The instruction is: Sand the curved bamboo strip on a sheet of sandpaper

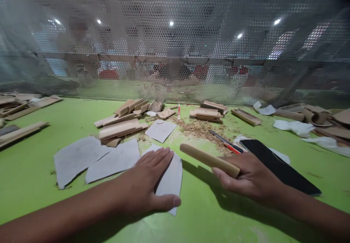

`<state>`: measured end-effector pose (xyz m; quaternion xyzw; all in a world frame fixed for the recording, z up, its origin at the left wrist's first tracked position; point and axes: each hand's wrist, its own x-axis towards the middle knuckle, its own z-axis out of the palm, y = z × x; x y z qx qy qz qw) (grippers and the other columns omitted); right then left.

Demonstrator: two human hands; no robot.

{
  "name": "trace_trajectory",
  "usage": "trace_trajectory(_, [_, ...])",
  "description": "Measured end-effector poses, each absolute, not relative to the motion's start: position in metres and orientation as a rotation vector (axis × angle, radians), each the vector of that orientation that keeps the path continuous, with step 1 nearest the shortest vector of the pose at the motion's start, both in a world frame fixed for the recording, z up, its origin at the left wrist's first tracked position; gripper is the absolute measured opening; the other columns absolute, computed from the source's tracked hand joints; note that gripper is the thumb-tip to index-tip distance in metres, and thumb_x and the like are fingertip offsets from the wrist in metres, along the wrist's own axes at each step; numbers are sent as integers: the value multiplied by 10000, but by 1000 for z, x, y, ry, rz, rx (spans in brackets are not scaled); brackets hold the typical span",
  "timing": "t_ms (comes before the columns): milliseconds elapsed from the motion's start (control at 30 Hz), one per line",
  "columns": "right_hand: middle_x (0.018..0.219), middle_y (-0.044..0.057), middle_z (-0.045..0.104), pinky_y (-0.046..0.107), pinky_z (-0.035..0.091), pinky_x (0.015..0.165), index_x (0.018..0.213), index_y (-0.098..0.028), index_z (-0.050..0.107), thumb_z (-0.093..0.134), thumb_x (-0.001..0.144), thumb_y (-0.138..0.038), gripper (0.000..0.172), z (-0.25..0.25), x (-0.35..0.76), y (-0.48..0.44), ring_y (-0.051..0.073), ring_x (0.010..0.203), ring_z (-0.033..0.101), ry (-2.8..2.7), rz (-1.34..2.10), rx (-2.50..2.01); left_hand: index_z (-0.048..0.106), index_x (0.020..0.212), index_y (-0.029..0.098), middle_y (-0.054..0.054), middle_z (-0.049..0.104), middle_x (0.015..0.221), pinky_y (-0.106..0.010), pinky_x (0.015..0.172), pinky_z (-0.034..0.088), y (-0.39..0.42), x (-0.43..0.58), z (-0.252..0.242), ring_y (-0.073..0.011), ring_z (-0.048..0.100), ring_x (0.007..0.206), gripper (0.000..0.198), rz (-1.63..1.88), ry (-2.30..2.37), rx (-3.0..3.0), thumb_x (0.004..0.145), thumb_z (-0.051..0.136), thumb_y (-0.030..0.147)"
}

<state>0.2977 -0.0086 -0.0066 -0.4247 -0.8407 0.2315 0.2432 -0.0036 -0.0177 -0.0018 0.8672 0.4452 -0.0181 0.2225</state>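
My left hand [147,181] lies flat on a sheet of white paper [171,177], its fingers stretched out and the thumb spread toward the right. My right hand [248,173] is closed around one end of a pale bamboo strip [209,159], which it holds above the green table. The strip's free end tilts up to the left, and its shadow falls on the tabletop. Several more pieces of white paper [79,155] lie left of my left hand. A utility knife [226,141] with a red-and-black handle rests just beyond my right hand.
Split bamboo pieces [123,130] are stacked at centre left, with others [207,112] farther back. Shavings [202,128] litter the middle of the green table [27,177]. A dark flat tablet-like slab [279,166] lies beside my right wrist. A perforated screen [175,42] stands behind.
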Motion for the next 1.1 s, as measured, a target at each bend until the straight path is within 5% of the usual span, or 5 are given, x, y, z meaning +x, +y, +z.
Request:
trace_trajectory(467, [456,-36,469,270,277,421,565,-219,532,535,938,-387,409,-4,295,-10,109,398,413,-2170,505,-1294,318,1644,252,-161,359,1641,-616,1173,332,-19,-10,9,-462,309,1481,1018,-24,1122,2477,847,675,776])
trace_trajectory(633, [451,-25,487,277,306,415,573,-213,563,537,937,-388,405,-5,297,-7,118,393,432,-2142,543,-1297,593,1394,234,-118,613,1393,-475,1059,438,4,-14,3,-335,549,1260,399,282,1281,2503,1061,475,422])
trace_trajectory(733, [458,-18,494,280,303,419,578,-208,565,539,926,-408,403,-5,298,-4,123,400,442,-2126,530,-1325,684,1122,199,-136,657,1201,-483,952,451,24,-22,3,-353,569,1125,235,226,1480,2517,961,593,343])
trace_trajectory(933, [489,-12,482,296,296,456,575,-214,527,519,928,-446,422,-3,299,-1,130,436,440,-2173,511,-1397,616,907,222,-94,654,1069,-407,845,448,28,-30,11,-342,567,1036,253,202,1605,2458,771,796,337])
trace_trajectory(1100, [470,-28,401,312,256,463,549,-228,474,513,921,-467,444,0,299,0,132,435,384,-2155,438,-1409,586,1029,224,-33,697,888,-314,650,455,21,-28,18,-268,650,792,255,284,1596,2345,835,737,291])
